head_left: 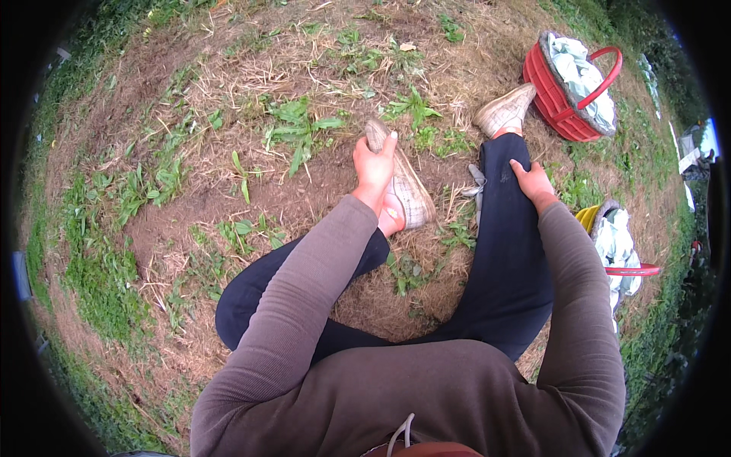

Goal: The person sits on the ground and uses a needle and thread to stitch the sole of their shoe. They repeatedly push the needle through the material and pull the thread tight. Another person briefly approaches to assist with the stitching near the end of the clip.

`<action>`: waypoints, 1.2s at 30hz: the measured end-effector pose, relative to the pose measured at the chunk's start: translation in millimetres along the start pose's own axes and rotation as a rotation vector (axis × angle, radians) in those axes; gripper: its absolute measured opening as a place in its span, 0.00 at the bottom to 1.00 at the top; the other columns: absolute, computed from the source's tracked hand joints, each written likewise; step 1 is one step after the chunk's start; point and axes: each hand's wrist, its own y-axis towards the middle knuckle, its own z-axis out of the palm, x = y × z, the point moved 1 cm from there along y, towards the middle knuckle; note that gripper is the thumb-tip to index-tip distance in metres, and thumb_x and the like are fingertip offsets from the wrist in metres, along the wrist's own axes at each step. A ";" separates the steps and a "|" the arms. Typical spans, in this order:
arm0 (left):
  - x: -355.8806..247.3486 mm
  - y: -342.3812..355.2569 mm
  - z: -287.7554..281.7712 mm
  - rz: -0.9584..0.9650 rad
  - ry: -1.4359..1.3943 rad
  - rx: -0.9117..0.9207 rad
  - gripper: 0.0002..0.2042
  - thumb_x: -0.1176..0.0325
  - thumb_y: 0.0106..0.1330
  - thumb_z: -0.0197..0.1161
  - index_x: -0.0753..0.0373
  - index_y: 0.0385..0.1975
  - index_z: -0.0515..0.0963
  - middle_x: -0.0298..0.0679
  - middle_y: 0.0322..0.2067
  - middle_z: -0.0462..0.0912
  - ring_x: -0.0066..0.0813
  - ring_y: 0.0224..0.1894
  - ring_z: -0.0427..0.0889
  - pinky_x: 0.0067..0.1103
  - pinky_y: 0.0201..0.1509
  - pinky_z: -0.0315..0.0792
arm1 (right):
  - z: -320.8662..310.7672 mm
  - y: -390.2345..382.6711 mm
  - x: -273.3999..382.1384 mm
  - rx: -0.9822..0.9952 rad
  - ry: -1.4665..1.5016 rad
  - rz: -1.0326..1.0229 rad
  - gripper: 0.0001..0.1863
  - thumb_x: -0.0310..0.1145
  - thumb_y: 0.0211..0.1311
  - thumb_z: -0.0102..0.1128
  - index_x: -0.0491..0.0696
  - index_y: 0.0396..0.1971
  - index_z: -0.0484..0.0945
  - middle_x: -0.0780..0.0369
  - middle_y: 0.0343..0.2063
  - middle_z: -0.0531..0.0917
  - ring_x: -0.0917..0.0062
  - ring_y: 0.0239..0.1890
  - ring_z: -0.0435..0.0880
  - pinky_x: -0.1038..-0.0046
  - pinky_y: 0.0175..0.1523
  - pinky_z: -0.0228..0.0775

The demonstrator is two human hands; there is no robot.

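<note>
My left hand [373, 171] is closed around the toe end of the plaid canvas shoe [411, 190] on my left foot, thumb up along its side. That leg is bent, and its foot is tilted with the shoe's side facing up. My right hand [534, 183] grips the shin of my right trouser leg [506, 228], thumb over the front; its other fingers are mostly hidden. A matching shoe [505, 110] is on my right foot. Beside that shin lies a small grey thing with finger-like ends [476, 186], perhaps a glove.
A red basket [556, 103] with a pale bag-like lining stands just past my right foot. To the right of my right arm is a yellow basket [588, 217] with a red handle and similar lining. Dry grass, bare soil and weeds [297, 129] surround my legs.
</note>
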 end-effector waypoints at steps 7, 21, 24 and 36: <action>7.7 4.4 2.4 0.012 0.083 0.000 0.28 0.57 0.65 0.74 0.75 0.54 0.76 0.49 0.47 0.85 0.33 0.47 0.84 0.27 0.54 0.76 | 0.5 1.4 -0.1 0.008 -0.006 0.013 0.50 0.69 0.63 0.56 0.35 0.66 0.69 0.41 0.62 0.76 0.51 0.67 0.75 0.60 0.71 0.65; 11.8 6.4 3.9 -0.003 0.099 -0.005 0.30 0.56 0.65 0.75 0.75 0.55 0.75 0.49 0.48 0.85 0.33 0.48 0.84 0.27 0.54 0.76 | 2.0 6.5 -2.9 0.015 -0.019 0.031 0.49 0.69 0.63 0.55 0.38 0.67 0.70 0.43 0.63 0.77 0.52 0.67 0.75 0.60 0.72 0.64; 16.4 8.8 5.2 -0.007 0.065 0.005 0.28 0.57 0.65 0.75 0.75 0.54 0.75 0.49 0.47 0.85 0.32 0.47 0.84 0.26 0.54 0.76 | 3.3 7.6 -3.9 -0.001 -0.028 0.015 0.49 0.69 0.63 0.55 0.37 0.66 0.70 0.42 0.62 0.77 0.52 0.67 0.76 0.60 0.71 0.65; 11.5 6.0 3.8 -0.004 -0.010 -0.002 0.32 0.54 0.59 0.77 0.77 0.52 0.77 0.57 0.47 0.84 0.47 0.49 0.85 0.35 0.56 0.76 | 2.4 6.1 -3.0 0.006 -0.003 0.021 0.48 0.68 0.63 0.56 0.37 0.65 0.71 0.43 0.62 0.78 0.53 0.66 0.76 0.60 0.71 0.66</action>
